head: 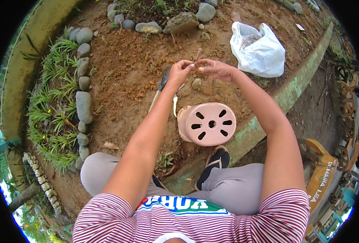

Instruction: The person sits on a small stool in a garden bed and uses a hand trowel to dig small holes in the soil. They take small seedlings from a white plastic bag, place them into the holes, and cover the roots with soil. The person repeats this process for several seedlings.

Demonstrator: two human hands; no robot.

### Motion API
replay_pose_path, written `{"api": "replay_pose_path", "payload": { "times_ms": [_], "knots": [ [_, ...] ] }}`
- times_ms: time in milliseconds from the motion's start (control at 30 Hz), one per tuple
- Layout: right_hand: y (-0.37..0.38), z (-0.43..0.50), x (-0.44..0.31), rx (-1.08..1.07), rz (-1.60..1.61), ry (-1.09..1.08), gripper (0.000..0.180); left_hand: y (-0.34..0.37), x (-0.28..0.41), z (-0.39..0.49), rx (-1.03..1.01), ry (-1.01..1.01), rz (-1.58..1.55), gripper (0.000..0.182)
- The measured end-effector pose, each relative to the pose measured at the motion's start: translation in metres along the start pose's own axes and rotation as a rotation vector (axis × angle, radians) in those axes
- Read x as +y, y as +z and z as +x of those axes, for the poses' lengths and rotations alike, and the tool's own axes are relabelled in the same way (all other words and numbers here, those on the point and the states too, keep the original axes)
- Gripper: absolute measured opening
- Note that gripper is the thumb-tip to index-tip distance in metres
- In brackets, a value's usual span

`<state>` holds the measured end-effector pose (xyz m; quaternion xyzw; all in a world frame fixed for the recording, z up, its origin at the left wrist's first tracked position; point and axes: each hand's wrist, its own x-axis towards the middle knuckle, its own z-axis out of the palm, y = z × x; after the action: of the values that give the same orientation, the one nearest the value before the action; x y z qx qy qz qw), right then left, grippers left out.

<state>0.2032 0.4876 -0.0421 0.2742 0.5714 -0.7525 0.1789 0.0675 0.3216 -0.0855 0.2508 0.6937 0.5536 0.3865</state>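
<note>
A small reddish plant cutting (199, 54) stands up between my two hands above the bare soil. My left hand (180, 72) pinches its lower part between thumb and fingers. My right hand (218, 70) meets it from the other side, with its fingertips at the stem; whether they grip it is too small to tell. Under my left forearm lie a dark-bladed digging tool (164, 79) with a wooden handle and a knife with a pale handle (175, 104), both partly hidden. A stone (196, 84) sits on the soil just below my hands.
A pink plastic stool (209, 110) with slots stands close before me. A white plastic bag (264, 59) holding plant matter lies beyond my right hand. Stones (84, 106) edge a leafy bed (55, 106) on the left. A mossy concrete curb (300, 73) runs along the right.
</note>
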Motion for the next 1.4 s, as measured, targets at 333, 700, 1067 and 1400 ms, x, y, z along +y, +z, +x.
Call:
{"api": "replay_pose_path", "payload": {
  "times_ms": [333,700,1067,1400],
  "knots": [
    [-0.006,0.021,-0.017,0.198,-0.009,-0.040,0.028,0.005,-0.013,0.006,0.061,0.098,0.199,0.015],
    [-0.019,0.086,0.009,0.402,-0.457,-0.150,0.015,0.000,-0.009,0.048,-0.134,0.200,0.653,0.045],
    [-0.024,0.098,0.032,0.426,-0.450,-0.089,0.036,0.008,-0.022,0.059,-0.211,0.012,0.481,0.042],
    [-0.016,0.077,0.015,0.383,-0.209,-0.154,0.042,-0.009,-0.016,0.070,-0.134,-0.250,-0.276,0.026]
  ]
}}
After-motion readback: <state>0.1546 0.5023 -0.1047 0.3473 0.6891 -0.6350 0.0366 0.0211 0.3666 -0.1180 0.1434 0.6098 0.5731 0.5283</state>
